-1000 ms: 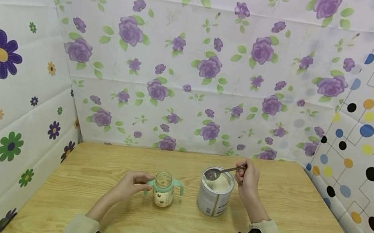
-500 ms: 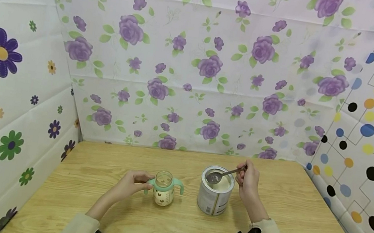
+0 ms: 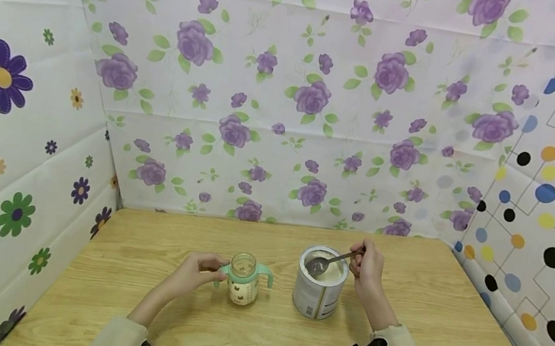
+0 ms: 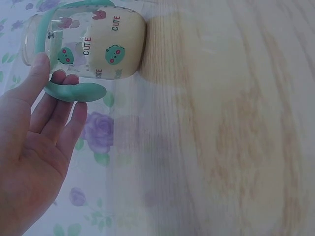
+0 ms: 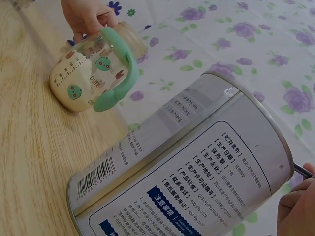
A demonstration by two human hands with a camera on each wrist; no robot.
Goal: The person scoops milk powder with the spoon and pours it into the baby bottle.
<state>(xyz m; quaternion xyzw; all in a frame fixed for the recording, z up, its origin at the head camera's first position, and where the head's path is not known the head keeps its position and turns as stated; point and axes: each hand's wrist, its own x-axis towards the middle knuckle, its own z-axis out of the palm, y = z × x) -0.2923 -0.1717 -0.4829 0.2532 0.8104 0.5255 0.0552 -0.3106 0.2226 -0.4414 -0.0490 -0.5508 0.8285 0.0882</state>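
A clear baby bottle [image 3: 242, 292] with a mint-green collar and two handles stands upright and uncapped on the table, partly filled with something cream-coloured. My left hand [image 3: 193, 275] holds its left handle [image 4: 78, 92], thumb up by the collar and fingers curled behind the handle. To the right is a pale tin can [image 3: 315, 299] with its top off, holding cream-coloured powder [image 3: 335, 274]. My right hand [image 3: 368, 273] pinches the end of a metal spoon [image 3: 317, 266], whose bowl dips inside the can's mouth. In the right wrist view the can hides the spoon's bowl.
The wooden table [image 3: 252, 342] carries the bottle and can a short gap apart. A white cloth with purple roses [image 3: 312, 97] hangs behind it. Patterned sheets close off both sides, daisies on the left and coloured dots on the right.
The spoon's bowl has moved from above the can's left rim down and slightly right, into the can. My left hand and the bottle have stayed put.
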